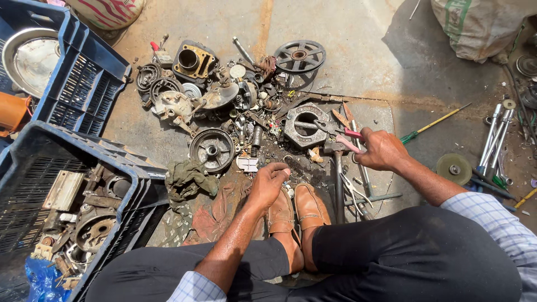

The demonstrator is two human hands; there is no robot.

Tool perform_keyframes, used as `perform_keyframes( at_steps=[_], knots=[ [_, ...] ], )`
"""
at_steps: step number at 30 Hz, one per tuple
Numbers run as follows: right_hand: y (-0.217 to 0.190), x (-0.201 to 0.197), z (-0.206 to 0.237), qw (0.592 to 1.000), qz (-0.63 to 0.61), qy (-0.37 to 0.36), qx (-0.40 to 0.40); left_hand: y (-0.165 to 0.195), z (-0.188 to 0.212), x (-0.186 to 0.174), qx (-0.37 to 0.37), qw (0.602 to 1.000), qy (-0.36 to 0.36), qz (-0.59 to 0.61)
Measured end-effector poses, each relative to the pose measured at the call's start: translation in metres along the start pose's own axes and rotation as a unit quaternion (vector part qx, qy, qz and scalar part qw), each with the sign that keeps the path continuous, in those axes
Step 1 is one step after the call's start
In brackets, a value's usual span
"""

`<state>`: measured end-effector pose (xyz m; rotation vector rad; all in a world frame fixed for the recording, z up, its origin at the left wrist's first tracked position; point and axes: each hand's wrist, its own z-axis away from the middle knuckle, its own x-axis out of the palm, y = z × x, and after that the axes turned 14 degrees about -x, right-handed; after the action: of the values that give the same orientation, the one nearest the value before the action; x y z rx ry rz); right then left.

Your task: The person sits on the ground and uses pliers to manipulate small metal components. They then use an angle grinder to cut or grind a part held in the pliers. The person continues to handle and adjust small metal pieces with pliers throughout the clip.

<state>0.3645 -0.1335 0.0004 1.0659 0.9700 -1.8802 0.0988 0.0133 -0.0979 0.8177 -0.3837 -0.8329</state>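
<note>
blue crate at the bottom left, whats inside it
The blue crate holds greasy metal engine parts: a round drum-like part, a flat pale metal plate and smaller bits. Whatever lies beneath that pile is covered and cannot be seen.

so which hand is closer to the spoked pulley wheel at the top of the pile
Right. The right hand, gripping pink-handled pliers, sits below and right of the spoked pulley wheel. The left hand is lower, close to the brown shoes, farther from it.

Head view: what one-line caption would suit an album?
Seated person's right hand grips pink-handled pliers, left hand pinches a small part, beside scattered metal parts.
</note>
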Motion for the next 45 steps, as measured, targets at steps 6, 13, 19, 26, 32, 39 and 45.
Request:
perform_keyframes(
  at_steps=[6, 13, 19, 26, 32, 39, 45],
  knots=[
    [0.001, 0.01, -0.006, 0.991, -0.112, 0.027, 0.064, -0.01, 0.001, -0.002, -0.009, 1.0, -0.025, -0.006],
    [-0.002, 0.051, -0.003, 0.971, -0.048, -0.116, 0.201, -0.021, -0.005, -0.012, -0.054, 0.998, -0.001, -0.028],
    [-0.009, 0.039, -0.015, 0.992, 0.08, -0.008, 0.092, -0.025, -0.015, -0.006, -0.061, 0.998, -0.006, -0.02],
    [-0.033, 0.015, -0.078, 0.965, -0.064, 0.229, -0.108, -0.02, -0.012, -0.017, -0.06, 0.997, 0.002, -0.058],
    [-0.031, 0.018, -0.087, 0.977, 0.03, 0.187, -0.094, -0.022, -0.004, -0.032, -0.069, 0.996, 0.011, -0.05],
    [-0.032, 0.004, -0.057, 0.876, -0.406, 0.226, -0.131, 0.012, 0.013, -0.004, 0.012, 0.998, -0.024, 0.062],
    [-0.045, -0.062, -0.004, 0.775, -0.601, 0.062, -0.187, 0.086, 0.057, 0.03, 0.163, 0.966, -0.062, 0.19]
  ],
)
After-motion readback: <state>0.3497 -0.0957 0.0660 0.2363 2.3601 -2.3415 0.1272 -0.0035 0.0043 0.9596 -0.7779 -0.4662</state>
